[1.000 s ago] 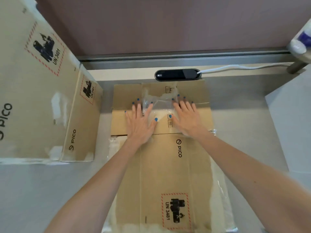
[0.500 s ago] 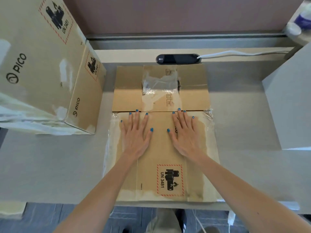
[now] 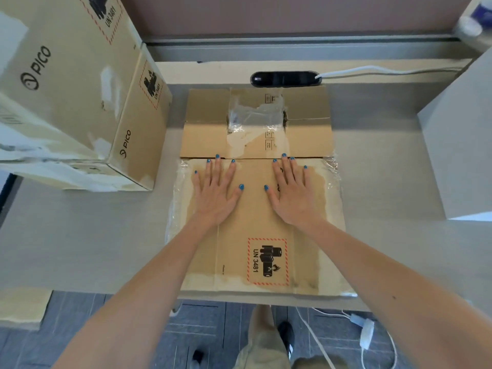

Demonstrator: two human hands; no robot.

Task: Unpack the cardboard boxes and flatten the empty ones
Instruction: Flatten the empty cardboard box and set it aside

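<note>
Since a second ago my left hand (image 3: 215, 194) and right hand (image 3: 292, 194) are off the taped flaps (image 3: 207, 129), fingers flat on the flattened box (image 3: 254, 227) at the desk's (image 3: 93, 235) front edge; upright PICO box (image 3: 80, 102) hugs the left edge.

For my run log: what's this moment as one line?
step: flattening | left hand: flat, presses flattened box | right hand: flat, presses same box | second box: upright, left on table

Grey desk (image 3: 80, 235), mauve partition wall (image 3: 292, 14), dark tiled floor (image 3: 207, 328)
</note>
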